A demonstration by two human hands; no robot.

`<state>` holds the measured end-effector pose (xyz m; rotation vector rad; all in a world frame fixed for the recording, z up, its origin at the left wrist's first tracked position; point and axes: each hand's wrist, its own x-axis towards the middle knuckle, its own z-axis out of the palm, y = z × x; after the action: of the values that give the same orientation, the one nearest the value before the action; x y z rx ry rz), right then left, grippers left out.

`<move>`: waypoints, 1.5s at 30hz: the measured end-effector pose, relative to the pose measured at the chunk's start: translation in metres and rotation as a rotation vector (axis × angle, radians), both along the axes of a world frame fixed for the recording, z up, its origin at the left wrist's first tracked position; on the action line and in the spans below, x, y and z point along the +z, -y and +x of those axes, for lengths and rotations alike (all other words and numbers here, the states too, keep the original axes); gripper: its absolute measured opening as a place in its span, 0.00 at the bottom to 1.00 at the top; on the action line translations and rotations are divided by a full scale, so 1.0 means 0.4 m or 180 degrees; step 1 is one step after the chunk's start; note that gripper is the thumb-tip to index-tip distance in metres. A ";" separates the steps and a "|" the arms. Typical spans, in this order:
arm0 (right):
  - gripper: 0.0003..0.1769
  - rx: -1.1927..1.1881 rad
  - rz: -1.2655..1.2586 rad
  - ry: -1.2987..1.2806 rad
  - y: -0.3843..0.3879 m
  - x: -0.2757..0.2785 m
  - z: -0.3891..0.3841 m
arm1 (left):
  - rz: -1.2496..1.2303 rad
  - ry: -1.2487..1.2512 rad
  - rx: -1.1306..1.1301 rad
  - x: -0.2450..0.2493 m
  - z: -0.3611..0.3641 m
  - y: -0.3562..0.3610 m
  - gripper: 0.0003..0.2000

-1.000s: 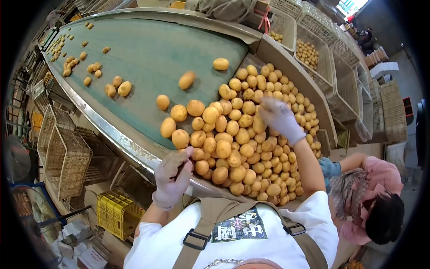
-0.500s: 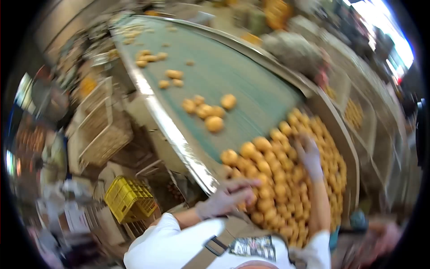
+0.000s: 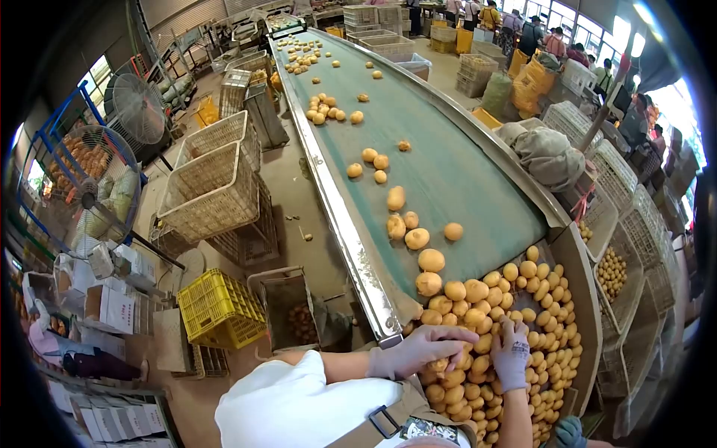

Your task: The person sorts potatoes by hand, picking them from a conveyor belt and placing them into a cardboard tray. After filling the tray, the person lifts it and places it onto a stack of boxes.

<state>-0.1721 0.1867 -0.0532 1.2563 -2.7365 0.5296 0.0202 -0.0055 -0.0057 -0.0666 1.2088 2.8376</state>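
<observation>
Many round yellow-brown potatoes fill the sorting bin at the lower end of a green conveyor belt. At the bin's left side is my left hand, in a thin pale glove, its fingers pointing right and bent around a potato. Close beside it, my right hand, gloved too, rests on the pile with its fingers somewhat apart, touching potatoes. More potatoes lie scattered along the belt.
A metal rail edges the belt's left side. Beyond it stand beige crates and a yellow crate. Crates of potatoes line the right. Another person's gloved hand is at the bottom right. Several people stand far back.
The view has shifted and sharpened. My right hand has come down and left over the pile, nearer my left hand, whose fingers have bent around a potato. Potatoes on the belt have moved toward the bin.
</observation>
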 end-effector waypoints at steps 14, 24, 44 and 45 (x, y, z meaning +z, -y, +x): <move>0.21 -0.0801 -0.3820 0.3544 0.002 0.076 0.117 | 0.0301 0.0510 -0.0036 -0.003 0.000 -0.009 0.23; 0.23 0.0316 -0.2056 0.1996 -0.027 0.171 0.304 | -0.0883 0.0581 -0.0714 0.009 -0.007 -0.053 0.26; 0.25 -0.0193 -0.2125 0.2098 -0.074 0.169 0.282 | -0.0504 0.0483 -0.1381 -0.006 -0.014 -0.021 0.27; 0.26 -0.0371 -0.2017 0.2371 -0.080 0.157 0.260 | -0.0193 0.0717 -0.1353 -0.018 -0.015 -0.025 0.26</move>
<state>-0.0682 0.2188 0.0095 0.8241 -2.6894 1.9784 0.0143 0.0043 -0.0128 -0.1134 1.1061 2.3583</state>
